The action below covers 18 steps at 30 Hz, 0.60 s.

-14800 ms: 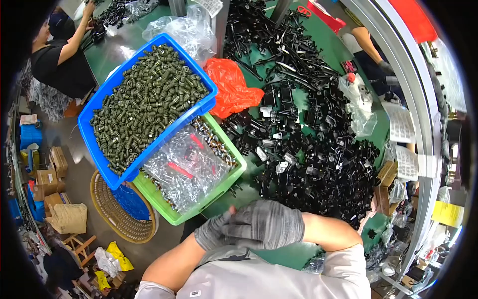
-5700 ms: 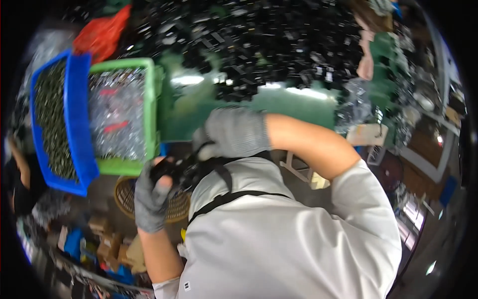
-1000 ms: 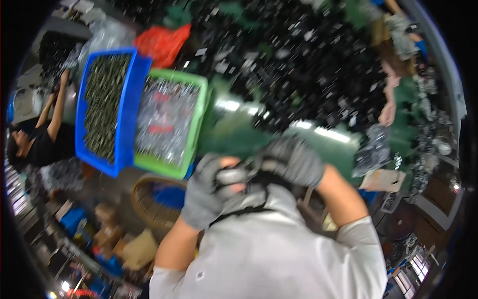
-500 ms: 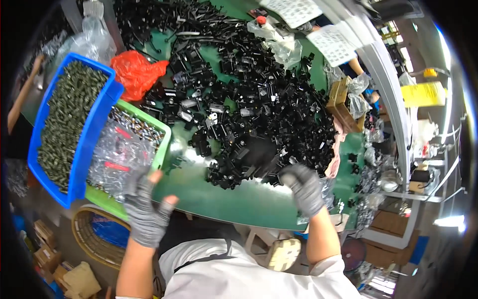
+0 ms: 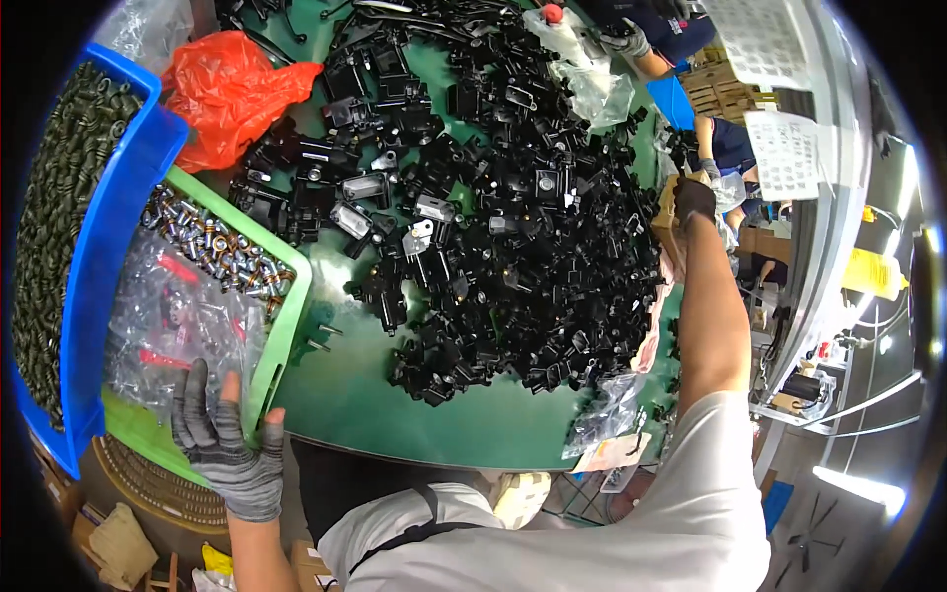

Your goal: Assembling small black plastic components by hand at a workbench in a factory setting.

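Observation:
My left hand (image 5: 232, 449), in a grey striped glove with bare fingertips, has its fingers spread at the near end of a green bin (image 5: 286, 321). Nothing shows in its grasp. That bin holds bolts with washers (image 5: 222, 245) and clear plastic bags (image 5: 187, 316) marked with red. On the far right my outstretched arm ends in my right hand (image 5: 694, 200), at a small cardboard box (image 5: 667, 225). Its fingers are dark and partly hidden, so their hold is unclear. A wide heap of black metal and plastic parts (image 5: 513, 266) lies between my hands on the green table (image 5: 395, 419).
A blue bin (image 5: 94, 257) of dark coiled or ringed pieces stands left, beside a red plastic bag (image 5: 232, 94). Several small screws (image 5: 321, 340) lie near the green bin. Across the table are co-workers' gloved hands (image 5: 629, 39). A metal post (image 5: 834, 197) rises at the right.
My right hand has gone from the near edge of the heap to the cardboard box at the far right. My left hand has moved slightly left and nearer. The view has shifted.

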Motion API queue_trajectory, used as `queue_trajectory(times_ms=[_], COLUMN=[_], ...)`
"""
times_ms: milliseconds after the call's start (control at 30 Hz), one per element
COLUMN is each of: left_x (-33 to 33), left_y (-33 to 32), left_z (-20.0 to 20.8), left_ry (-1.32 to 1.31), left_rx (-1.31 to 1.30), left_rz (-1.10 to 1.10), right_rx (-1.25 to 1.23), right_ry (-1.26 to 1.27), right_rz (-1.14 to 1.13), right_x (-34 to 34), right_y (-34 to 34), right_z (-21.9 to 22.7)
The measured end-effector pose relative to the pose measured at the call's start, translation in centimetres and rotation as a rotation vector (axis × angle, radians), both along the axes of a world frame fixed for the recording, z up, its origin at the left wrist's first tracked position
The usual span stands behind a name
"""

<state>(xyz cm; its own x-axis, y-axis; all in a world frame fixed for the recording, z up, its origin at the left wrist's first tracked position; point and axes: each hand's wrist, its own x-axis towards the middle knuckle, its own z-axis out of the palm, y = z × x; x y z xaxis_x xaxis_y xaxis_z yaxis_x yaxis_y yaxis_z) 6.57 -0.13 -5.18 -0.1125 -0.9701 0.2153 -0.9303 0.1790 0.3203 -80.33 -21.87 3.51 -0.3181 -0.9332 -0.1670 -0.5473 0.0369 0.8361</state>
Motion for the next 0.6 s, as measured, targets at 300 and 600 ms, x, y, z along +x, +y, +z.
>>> queue_trajectory(times_ms=[300,600], left_x=[0.1,0.0], left_y=[-1.5,-0.5], left_z=[0.2,0.1], left_ry=[-0.07,-0.019], left_rx=[0.154,0.297], left_rz=[-0.03,0.081], right_rx=[-0.001,-0.42], right_ry=[0.004,-0.289], right_rz=[-0.041,-0.372], right_x=[8.4,-0.6], right_y=[-6.6,-9.1], right_z=[-3.1,-2.5])
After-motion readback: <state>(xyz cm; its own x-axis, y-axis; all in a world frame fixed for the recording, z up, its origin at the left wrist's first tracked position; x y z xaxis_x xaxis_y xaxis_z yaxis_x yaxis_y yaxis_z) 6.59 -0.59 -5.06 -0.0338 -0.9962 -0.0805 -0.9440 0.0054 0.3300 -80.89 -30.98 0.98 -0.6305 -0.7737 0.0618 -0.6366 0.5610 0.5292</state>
